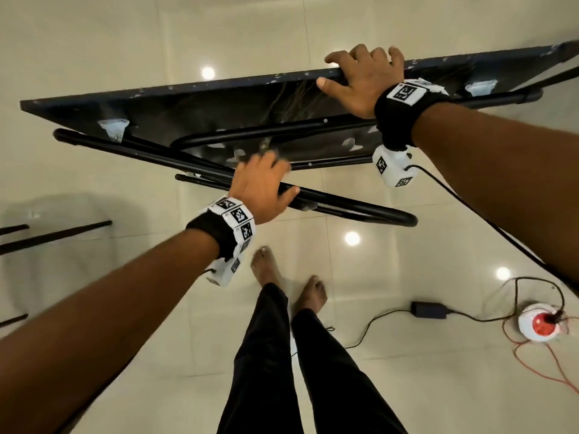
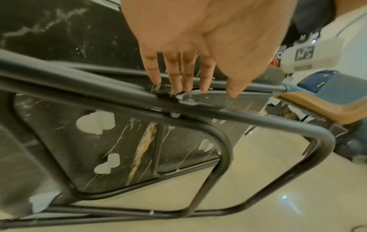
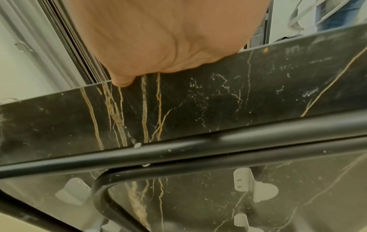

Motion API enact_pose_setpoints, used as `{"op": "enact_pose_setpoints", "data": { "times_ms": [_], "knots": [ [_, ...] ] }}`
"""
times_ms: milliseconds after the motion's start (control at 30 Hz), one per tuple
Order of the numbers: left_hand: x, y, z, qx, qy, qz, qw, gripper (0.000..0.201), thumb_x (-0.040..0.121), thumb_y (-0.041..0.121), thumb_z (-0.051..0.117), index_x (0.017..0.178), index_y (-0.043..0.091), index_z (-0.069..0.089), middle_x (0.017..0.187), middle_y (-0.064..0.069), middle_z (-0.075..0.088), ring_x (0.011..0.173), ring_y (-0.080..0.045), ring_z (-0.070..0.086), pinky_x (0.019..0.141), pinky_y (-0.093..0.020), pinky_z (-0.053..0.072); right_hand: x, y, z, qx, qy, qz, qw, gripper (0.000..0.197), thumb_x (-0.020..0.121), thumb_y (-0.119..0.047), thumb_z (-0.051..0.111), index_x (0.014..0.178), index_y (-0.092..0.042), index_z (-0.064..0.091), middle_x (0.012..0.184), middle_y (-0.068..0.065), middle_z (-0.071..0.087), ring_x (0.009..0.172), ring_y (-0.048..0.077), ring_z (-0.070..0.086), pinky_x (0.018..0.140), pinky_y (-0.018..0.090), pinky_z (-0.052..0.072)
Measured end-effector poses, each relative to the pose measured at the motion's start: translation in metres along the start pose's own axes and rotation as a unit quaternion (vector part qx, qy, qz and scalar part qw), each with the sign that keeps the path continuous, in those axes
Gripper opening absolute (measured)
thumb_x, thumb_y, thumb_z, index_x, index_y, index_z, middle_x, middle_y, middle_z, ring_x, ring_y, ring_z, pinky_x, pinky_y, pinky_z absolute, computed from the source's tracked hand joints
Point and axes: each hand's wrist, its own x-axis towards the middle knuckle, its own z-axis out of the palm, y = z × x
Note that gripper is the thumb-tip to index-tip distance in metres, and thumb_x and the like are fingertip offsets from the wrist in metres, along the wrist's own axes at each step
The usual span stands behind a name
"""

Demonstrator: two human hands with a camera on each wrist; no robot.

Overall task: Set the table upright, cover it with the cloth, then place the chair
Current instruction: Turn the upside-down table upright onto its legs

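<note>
Head view: the folding table (image 1: 194, 111) is tipped on edge above the tiled floor (image 1: 125, 32); the right hand (image 1: 360, 79) curls over its upper rim

Left wrist view: the left hand (image 2: 198, 47), fingers straight, touches a black leg tube (image 2: 248, 116)

Right wrist view: palm against the dark marbled edge (image 3: 198, 102)

Black wristbands (image 1: 393, 120) with checkered markers, black trousers (image 1: 272, 355), bare feet.

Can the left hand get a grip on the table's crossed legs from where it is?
Probably yes. The left hand is open, fingers straight and right at the joint of the legs, with nothing between.
</note>
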Motion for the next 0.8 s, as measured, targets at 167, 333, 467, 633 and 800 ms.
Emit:
{"op": "enact_pose_setpoints", "data": {
  "times_ms": [167,333,467,633,800],
  "knots": [
    [-0.008,-0.013,0.027,0.033,-0.013,0.021,0.999,0.048,0.094,0.058,0.041,0.125,0.024,0.053,0.121,-0.001,0.053,0.111,-0.026,0.048,0.098,-0.043,0.034,0.005,0.001,-0.001,-0.003,0.003,-0.004,1.0,0.07,0.092,-0.077,0.023,0.147,-0.038,0.038,0.148,0.011,0.045,0.137,0.04,0.038,0.118,0.061,0.011],
    [-0.028,-0.021,0.035,-0.021,0.024,0.006,0.999,0.042,0.093,0.057,0.046,0.119,0.026,0.059,0.112,0.001,0.055,0.108,-0.025,0.049,0.097,-0.043,0.033,0.015,0.003,-0.002,-0.004,0.015,-0.004,1.0,0.072,0.09,-0.079,0.021,0.147,-0.037,0.038,0.147,0.013,0.046,0.136,0.041,0.04,0.117,0.061,0.013],
    [-0.064,-0.031,0.048,-0.055,0.064,-0.014,0.996,0.046,0.09,0.06,0.042,0.112,0.024,0.063,0.102,0.0,0.055,0.097,-0.026,0.051,0.088,-0.043,0.036,0.023,0.004,-0.005,-0.001,0.018,-0.005,1.0,0.074,0.089,-0.08,0.021,0.147,-0.037,0.036,0.147,0.014,0.045,0.137,0.043,0.039,0.117,0.062,0.014],
    [-0.123,-0.05,0.069,-0.06,0.078,-0.065,0.993,0.043,0.091,0.06,0.042,0.108,0.026,0.063,0.099,0.001,0.052,0.092,-0.025,0.049,0.083,-0.042,0.036,0.024,0.004,-0.004,-0.004,0.027,-0.008,1.0,0.073,0.09,-0.079,0.022,0.148,-0.036,0.036,0.147,0.015,0.046,0.137,0.044,0.038,0.116,0.061,0.015],
    [-0.176,-0.075,0.085,-0.082,0.106,-0.142,0.981,0.046,0.089,0.058,0.047,0.107,0.02,0.066,0.099,-0.005,0.054,0.091,-0.03,0.047,0.079,-0.043,0.037,0.024,0.006,-0.005,-0.004,0.034,-0.013,0.999,0.074,0.091,-0.079,0.022,0.147,-0.034,0.037,0.146,0.016,0.047,0.136,0.045,0.04,0.116,0.061,0.017]
  ]
}}
